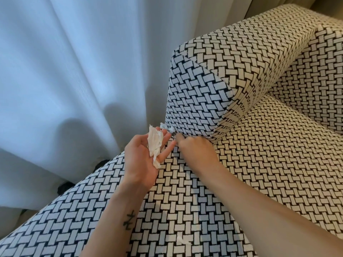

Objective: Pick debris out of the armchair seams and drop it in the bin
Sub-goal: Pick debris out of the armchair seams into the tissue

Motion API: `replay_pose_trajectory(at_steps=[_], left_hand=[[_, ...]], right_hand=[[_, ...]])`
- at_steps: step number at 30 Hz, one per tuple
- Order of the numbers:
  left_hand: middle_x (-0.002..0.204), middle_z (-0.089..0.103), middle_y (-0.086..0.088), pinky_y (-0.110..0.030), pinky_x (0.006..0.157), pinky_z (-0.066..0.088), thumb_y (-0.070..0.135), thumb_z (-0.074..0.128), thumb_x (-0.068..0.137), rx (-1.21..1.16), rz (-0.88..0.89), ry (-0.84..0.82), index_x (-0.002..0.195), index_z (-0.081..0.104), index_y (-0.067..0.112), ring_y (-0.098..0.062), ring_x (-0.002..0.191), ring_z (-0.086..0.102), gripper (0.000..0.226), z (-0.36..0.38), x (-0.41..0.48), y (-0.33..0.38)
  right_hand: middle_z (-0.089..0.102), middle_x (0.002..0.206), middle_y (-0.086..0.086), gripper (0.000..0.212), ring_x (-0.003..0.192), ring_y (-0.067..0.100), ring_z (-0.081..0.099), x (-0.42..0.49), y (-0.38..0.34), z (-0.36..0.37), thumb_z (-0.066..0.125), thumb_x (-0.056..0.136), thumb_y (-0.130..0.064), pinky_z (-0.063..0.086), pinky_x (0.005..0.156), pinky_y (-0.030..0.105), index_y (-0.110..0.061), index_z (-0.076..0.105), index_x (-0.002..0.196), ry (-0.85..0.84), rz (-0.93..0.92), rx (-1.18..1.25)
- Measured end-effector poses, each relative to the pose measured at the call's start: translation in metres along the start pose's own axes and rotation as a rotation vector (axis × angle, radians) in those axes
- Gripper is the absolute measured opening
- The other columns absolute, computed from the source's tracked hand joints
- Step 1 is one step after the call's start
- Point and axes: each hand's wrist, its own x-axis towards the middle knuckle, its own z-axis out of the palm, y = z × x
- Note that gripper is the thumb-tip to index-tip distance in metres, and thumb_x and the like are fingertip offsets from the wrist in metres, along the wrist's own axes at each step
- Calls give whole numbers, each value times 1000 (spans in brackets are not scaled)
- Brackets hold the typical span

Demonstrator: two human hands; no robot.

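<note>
- No bin is seen; only a curtain point(74, 71) hangs at the left.
- The left hand point(143, 158) is held palm up, fingers relaxed, with a tissue wad point(155, 143) lying across them; it is best kept level and just beside the seam.
- A white scrap point(170, 129) is lodged where the armrest point(196, 101) meets the seat cushion point(259, 164).
- A loose scrap point(182, 240) is left on the cushion.
- The right hand point(194, 148) is curled at the seam; whether the white scrap is pinched cannot be told. A slow pull along the seam is advised.
</note>
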Motion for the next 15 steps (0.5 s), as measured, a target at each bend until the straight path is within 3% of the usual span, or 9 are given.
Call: replay_pose_trajectory(at_steps=[6, 10, 15], left_hand=[[128, 65, -25, -44, 93, 57, 10, 40, 97, -14, -21, 0, 127, 57, -7, -36, 117, 66, 39, 0, -1, 0], [129, 65, -24, -46, 98, 54, 11, 40, 97, -9, -26, -6, 129, 56, -7, -36, 120, 64, 41, -2, 1, -1], [127, 66, -24, -44, 99, 53, 11, 38, 97, -42, -28, 6, 131, 54, -8, -35, 118, 66, 42, -1, 2, -1]], right_hand=[[72, 95, 5, 32, 83, 23, 72, -10, 6, 3, 42, 105, -4, 55, 70, 33, -12, 48, 135, 46, 10, 63], [71, 101, 7, 61, 90, 26, 71, -4, 0, 3, 40, 102, -3, 54, 72, 35, -15, 19, 158, 50, -24, 37], [69, 113, 4, 58, 99, 25, 70, 11, -9, 5, 38, 105, -4, 53, 74, 34, -11, 20, 159, 16, -55, -77]])
